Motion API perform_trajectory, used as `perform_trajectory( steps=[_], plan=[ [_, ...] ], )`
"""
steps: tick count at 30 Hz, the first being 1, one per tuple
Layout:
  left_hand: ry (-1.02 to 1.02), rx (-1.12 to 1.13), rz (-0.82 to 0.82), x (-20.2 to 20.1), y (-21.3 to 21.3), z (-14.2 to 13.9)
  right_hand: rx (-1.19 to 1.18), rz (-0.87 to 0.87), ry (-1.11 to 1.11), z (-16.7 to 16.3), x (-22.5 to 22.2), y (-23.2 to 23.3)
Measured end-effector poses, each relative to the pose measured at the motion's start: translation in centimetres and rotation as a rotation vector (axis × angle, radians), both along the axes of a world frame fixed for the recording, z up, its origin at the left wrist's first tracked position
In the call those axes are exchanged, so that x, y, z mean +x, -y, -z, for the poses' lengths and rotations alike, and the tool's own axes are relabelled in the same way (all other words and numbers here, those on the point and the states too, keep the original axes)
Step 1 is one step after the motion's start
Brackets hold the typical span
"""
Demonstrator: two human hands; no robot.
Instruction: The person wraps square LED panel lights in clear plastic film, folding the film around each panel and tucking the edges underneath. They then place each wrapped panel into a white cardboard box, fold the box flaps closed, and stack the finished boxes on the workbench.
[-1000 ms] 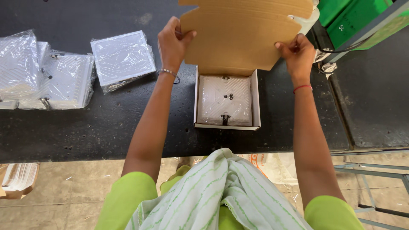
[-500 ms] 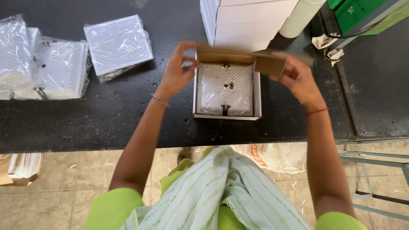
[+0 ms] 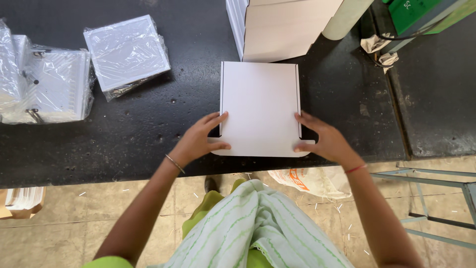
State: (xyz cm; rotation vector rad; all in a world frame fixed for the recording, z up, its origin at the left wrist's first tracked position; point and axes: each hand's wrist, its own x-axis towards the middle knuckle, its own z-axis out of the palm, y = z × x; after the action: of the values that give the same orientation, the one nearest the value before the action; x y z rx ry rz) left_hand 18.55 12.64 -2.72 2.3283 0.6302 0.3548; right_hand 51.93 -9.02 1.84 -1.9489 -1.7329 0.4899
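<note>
A flat white cardboard box (image 3: 260, 101) lies on the black worktable (image 3: 173, 139) with its lid folded down over it. My left hand (image 3: 201, 139) presses on the lid's near left corner, thumb on the front flap. My right hand (image 3: 322, 140) holds the near right corner the same way. The contents of the box are hidden under the lid.
Several square white panels in clear plastic bags (image 3: 126, 52) lie at the table's left. A stack of flat cartons (image 3: 282, 27) and a white roll (image 3: 347, 17) stand behind the box. A green machine (image 3: 421, 12) is far right. A printed bag (image 3: 310, 178) lies on the floor.
The lid, held up a second ago, came down and now covers the box and the panel inside. Both hands moved from the raised flap to the box's near corners.
</note>
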Motion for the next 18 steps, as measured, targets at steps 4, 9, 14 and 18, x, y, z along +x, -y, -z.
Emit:
perform_trajectory(
  steps=[4,9,14,18],
  plan=[
    [0.140,0.060,-0.098,0.5,1.5,1.4,0.065,0.181,-0.125,2.3,-2.2,0.2],
    [0.325,-0.073,-0.136,0.6,2.1,1.6,0.081,0.343,-0.323,3.4,-3.4,0.2],
    [0.349,-0.138,-0.156,-1.3,2.0,-4.2,0.199,0.207,-0.564,-1.3,-2.7,1.4],
    [0.367,-0.181,-0.223,-1.4,-0.8,-10.4,0.167,0.269,-0.624,-7.0,0.3,0.1]
  ],
)
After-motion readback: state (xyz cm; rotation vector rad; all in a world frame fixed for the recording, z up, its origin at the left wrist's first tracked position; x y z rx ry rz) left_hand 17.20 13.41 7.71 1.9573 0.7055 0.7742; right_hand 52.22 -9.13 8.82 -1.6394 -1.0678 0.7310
